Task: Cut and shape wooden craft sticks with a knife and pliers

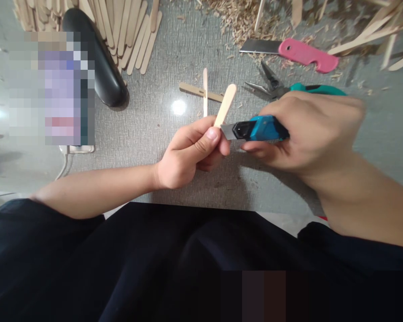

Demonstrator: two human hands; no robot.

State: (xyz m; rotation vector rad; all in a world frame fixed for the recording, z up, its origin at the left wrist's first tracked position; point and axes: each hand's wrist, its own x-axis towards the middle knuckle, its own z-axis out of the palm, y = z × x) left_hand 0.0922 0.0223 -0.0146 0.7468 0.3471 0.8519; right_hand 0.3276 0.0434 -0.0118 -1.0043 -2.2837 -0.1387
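The left hand pinches a pale wooden stick between thumb and fingers, its rounded end slanting up and to the right, above the front part of the gray table. The right hand is closed around a blue utility knife, whose blade points left and meets, or nearly meets, the edge of the stick just beside the left thumb; actual contact is hard to tell. Beyond the left hand, a thin upright-looking strip lies across a darker flat strip on the table. Past the right hand are pliers with teal handles, their jaws apart, and a pink-handled knife with its blade out, pointing left. Wood shavings are heaped at the far side, with more strips at the far right. At the far left, a black case lies beside a pile of flat sticks.
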